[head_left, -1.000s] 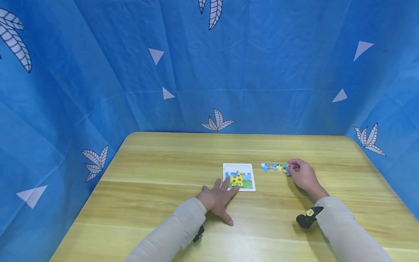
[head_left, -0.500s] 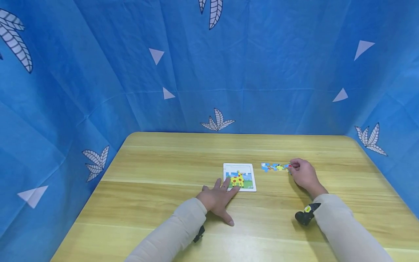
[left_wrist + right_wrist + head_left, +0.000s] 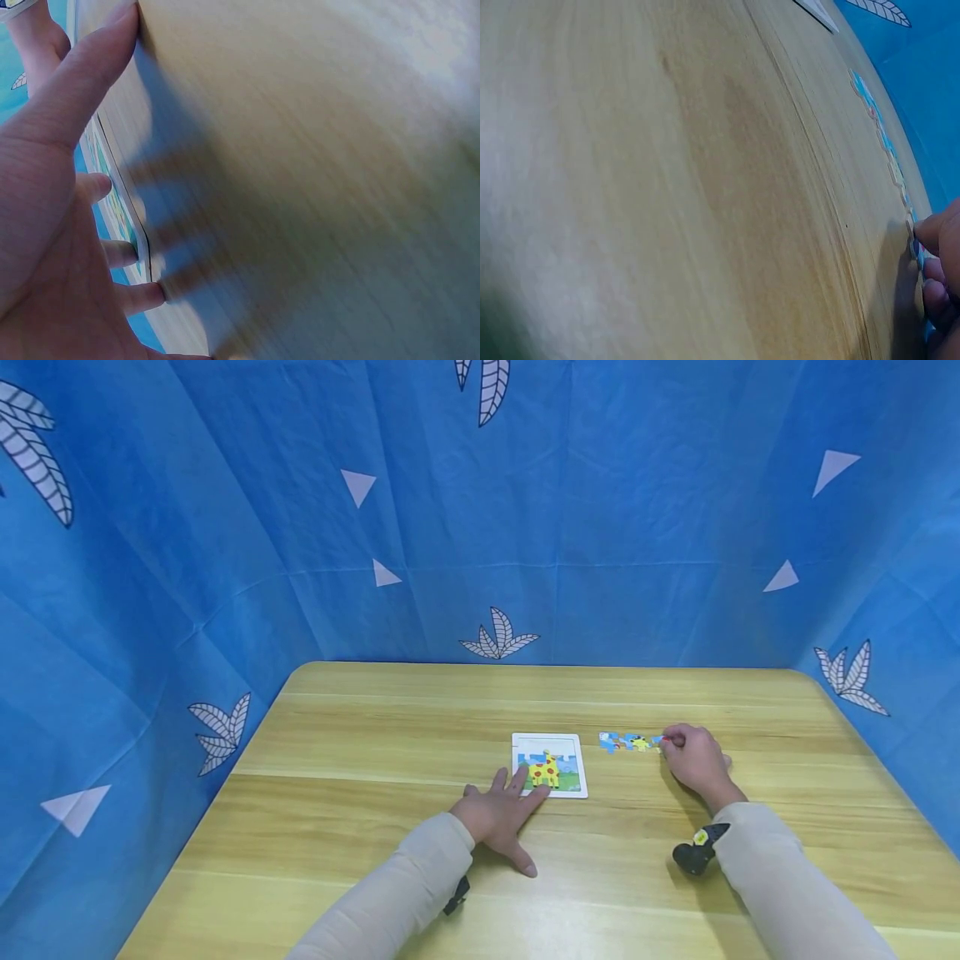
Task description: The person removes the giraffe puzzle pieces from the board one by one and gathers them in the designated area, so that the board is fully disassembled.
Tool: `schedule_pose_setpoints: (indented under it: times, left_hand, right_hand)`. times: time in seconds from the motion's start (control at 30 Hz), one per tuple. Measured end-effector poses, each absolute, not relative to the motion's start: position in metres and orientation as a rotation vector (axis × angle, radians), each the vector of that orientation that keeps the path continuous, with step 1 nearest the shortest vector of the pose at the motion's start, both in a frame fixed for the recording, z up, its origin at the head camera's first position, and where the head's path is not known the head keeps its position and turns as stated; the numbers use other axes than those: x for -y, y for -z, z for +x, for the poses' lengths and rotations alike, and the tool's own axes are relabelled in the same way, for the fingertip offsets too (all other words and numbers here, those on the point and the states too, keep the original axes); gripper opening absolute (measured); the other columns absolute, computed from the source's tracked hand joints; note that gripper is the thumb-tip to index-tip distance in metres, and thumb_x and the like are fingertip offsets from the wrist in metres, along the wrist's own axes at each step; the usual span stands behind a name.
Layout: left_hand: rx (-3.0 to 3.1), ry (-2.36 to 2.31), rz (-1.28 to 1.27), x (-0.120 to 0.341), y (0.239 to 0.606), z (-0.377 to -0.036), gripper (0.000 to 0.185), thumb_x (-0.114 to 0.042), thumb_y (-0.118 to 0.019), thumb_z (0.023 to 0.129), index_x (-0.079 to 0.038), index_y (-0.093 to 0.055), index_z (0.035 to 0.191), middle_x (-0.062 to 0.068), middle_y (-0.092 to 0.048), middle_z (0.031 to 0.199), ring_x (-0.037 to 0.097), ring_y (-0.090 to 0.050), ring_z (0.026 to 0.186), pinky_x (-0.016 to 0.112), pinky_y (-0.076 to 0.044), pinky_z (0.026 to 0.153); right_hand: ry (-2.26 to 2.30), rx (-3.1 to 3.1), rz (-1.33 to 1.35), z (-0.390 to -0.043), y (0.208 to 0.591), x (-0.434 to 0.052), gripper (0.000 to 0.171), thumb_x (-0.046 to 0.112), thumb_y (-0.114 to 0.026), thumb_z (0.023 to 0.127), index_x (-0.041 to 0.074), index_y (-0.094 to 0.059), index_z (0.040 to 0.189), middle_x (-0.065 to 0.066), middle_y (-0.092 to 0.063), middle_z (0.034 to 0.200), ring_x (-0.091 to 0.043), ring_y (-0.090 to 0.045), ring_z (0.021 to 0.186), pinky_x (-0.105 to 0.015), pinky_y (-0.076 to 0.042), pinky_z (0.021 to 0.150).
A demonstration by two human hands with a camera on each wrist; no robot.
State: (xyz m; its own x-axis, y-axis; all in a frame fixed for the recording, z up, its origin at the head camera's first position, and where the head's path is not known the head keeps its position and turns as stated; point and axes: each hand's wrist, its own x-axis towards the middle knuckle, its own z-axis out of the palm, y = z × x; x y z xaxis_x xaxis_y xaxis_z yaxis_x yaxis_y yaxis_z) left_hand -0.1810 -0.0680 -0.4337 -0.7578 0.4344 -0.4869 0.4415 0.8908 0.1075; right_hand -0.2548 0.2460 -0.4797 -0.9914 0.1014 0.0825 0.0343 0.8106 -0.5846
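Observation:
My left hand (image 3: 498, 818) lies with its fingers spread, the fingertips resting on the lower left of a white-framed giraffe puzzle board (image 3: 538, 744). The lower part of the board shows a yellow giraffe with red spots; its top strip is pale. In the left wrist view, the straight fingers (image 3: 124, 253) reach the board's edge. To the right of the board, my right hand (image 3: 697, 764) pinches a blue-and-red jigsaw piece (image 3: 657, 741) between thumb and fingers, down at table level. Part of that piece is hidden. Beside it lie a yellow-and-blue piece (image 3: 639, 743) and a blue-and-white piece (image 3: 607, 742), in a row.
The wooden table (image 3: 360, 735) has rounded far corners. A blue curtain (image 3: 480, 527) with leaf and triangle prints hangs behind and along both sides. Black wrist cameras sit at both sleeves, the right one (image 3: 697, 852) near the tabletop.
My right hand and forearm have shifted slightly, the fingers turning at the rightmost piece, which now shows less and sits closer to the row. The left hand has stayed on the board.

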Motion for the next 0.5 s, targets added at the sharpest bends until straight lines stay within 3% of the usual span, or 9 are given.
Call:
schedule_pose_setpoints:
  times: [0.5]
  left_hand:
    - [-2.563,0.042,0.652,0.0676,0.4327,-0.1805,0.114,-0.068,-0.072,0.057,-0.036,-0.011,0.147,0.007,-0.003,0.157,0.034,-0.010,0.142,0.067,-0.029,0.095]
  right_hand:
    - [-0.959,2.893,-0.188,-0.2559,0.4794,-0.2432,0.031,0.022,-0.048,0.091,-0.001,-0.057,0.111,-0.020,-0.056,0.103,-0.034,-0.049,0.099,-0.058,-0.026,0.078]
